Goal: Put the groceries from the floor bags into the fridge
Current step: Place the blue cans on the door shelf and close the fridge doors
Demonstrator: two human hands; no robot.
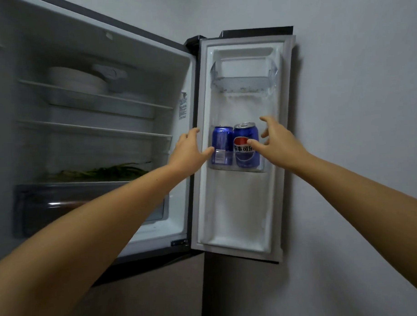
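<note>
Two blue cola cans stand upright side by side in the middle door shelf (pixel 262 169) of the open fridge door. The left can (pixel 222 143) shows its label side, and the right can (pixel 246 154) shows a red, white and blue logo. My left hand (pixel 190 150) is spread just left of the left can, thumb tip against its side. My right hand (pixel 276 140) is spread at the right of the right can, thumb tip on its front. Neither hand wraps a can.
The fridge compartment (pixel 102 128) is open at left, with white plates (pixel 77 79) on the top shelf, leafy greens (pixel 101 172) lower down and a dark drawer (pixel 62 205) below. A clear upper door bin (pixel 243 79) holds nothing visible. A bare wall lies right of the door.
</note>
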